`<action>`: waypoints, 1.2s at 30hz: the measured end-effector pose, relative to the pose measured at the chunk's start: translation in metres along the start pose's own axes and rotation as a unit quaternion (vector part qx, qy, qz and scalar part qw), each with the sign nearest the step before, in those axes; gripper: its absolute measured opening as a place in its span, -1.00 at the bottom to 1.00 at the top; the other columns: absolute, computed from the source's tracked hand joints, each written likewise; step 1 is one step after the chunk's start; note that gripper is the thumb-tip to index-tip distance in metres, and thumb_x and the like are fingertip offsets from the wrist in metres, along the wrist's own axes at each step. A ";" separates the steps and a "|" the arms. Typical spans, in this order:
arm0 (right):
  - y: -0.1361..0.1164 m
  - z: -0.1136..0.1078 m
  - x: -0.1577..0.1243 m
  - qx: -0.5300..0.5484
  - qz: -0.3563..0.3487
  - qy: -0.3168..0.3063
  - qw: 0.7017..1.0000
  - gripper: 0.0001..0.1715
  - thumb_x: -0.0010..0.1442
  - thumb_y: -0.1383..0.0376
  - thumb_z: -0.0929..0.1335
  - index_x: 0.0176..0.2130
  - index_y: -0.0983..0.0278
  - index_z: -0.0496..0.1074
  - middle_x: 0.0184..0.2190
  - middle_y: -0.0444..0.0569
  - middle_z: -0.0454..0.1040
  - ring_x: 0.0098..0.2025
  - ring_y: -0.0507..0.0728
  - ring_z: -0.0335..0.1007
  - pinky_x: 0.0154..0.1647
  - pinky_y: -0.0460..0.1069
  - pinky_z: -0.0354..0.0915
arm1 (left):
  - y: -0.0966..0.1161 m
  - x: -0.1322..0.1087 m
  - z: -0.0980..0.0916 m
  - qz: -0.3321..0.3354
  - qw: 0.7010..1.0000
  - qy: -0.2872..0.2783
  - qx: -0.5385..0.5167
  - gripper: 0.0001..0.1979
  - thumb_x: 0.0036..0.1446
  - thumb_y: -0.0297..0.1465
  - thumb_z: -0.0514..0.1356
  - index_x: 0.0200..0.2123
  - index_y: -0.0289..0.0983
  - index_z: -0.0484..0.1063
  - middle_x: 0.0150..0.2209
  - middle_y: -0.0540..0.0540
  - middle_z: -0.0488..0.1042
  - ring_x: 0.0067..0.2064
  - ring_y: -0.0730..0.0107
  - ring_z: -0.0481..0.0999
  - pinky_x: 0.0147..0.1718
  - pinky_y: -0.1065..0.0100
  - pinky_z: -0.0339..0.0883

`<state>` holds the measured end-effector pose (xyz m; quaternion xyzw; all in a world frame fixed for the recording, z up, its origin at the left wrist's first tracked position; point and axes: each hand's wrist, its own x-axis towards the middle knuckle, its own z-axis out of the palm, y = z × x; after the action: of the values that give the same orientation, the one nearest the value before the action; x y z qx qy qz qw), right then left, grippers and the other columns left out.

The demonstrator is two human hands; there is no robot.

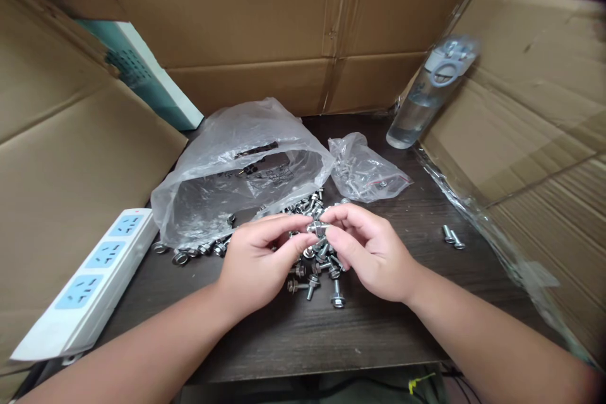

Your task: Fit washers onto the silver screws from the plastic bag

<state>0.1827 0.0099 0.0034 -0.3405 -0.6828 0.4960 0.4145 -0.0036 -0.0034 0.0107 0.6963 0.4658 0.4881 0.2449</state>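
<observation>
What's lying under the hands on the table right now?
Under the left hand and right hand lies a loose pile of steel bolts with washers, on a dark wooden table. The hands cover the pile's middle, so how many bolts are there cannot be seen.

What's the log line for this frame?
left hand: on steel bolt | right hand: on same bolt | under hands: bolt pile | beside: plastic bag, zip bag | surface: dark wooden table
</observation>
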 end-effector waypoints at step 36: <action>-0.003 -0.004 0.001 -0.074 -0.103 -0.009 0.992 -0.86 0.25 0.37 0.33 -0.34 0.33 0.47 -0.51 -0.09 0.38 -0.48 0.01 0.25 -0.44 -0.06 0.24 | -0.004 0.003 -0.002 0.169 0.984 -0.052 -0.012 -0.82 0.10 -0.53 0.29 -0.20 -0.26 0.60 -0.36 -0.12 0.63 -0.40 0.43 0.60 -0.39 0.49 0.49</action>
<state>0.1854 0.0117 0.0069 -0.2932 -0.7529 0.4020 0.4307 -0.0071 0.0009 0.0104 0.7864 0.3223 0.4911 0.1912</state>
